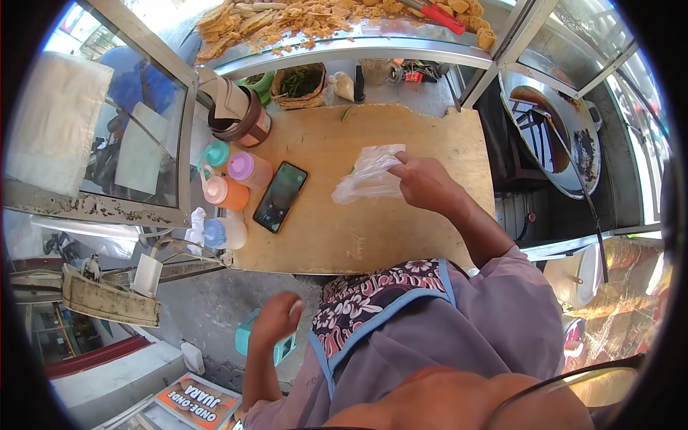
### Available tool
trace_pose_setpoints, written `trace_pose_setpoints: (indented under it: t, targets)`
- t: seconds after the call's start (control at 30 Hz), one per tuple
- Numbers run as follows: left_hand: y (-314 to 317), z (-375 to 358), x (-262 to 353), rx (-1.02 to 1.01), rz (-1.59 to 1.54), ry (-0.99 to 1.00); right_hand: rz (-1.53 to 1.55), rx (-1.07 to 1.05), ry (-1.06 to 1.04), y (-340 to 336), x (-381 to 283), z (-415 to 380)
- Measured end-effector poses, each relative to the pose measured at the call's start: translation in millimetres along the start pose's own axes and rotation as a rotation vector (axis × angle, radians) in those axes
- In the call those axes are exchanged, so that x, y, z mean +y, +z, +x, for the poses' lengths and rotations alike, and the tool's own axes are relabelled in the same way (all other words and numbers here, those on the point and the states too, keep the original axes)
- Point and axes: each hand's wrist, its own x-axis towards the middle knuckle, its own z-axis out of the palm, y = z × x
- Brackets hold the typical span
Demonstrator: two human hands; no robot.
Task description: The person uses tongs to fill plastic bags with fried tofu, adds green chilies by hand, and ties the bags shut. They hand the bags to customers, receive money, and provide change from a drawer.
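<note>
The wooden counter [430, 136] carries a phone [280, 196] and squeeze bottles [228, 188] at its left side. Over its middle, the right hand [426, 183] pinches a clear plastic bag [368, 175] between closed fingers. The left hand [276, 319] hangs below the counter edge, fingers curled around something small and pale that I cannot identify.

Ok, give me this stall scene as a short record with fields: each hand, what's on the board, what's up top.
right hand: right hand grips a clear plastic bag over the wooden board
left hand: left hand hangs low beside the apron, below the board edge, closed; whether it holds anything cannot be told
on the board: phone, face up, left of the bag
left edge: squeeze bottles with coloured caps
back: small basket of greens
top shelf: fried snacks and red tongs
</note>
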Motion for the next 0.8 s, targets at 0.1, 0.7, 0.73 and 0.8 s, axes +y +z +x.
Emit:
trace_pose_setpoints:
  t: [0.1, 0.7, 0.73, 0.8]
  targets:
    - [-59, 47, 128, 0.51, 0.118, 0.634, 0.063, 0.004, -0.106, 4, -16, 9]
    - [-105, 188, 193, 0.542, -0.017, 0.255, 0.172, -0.345, -0.271, -55, 38, 41]
    - [-96, 203, 176, 0.595, 0.005, 0.34, 0.292, -0.354, -0.233, -76, 40, 51]
    - [-93, 214, 169, 0.686, 0.021, 0.477, 0.444, -0.089, -0.169, -116, 52, 79]
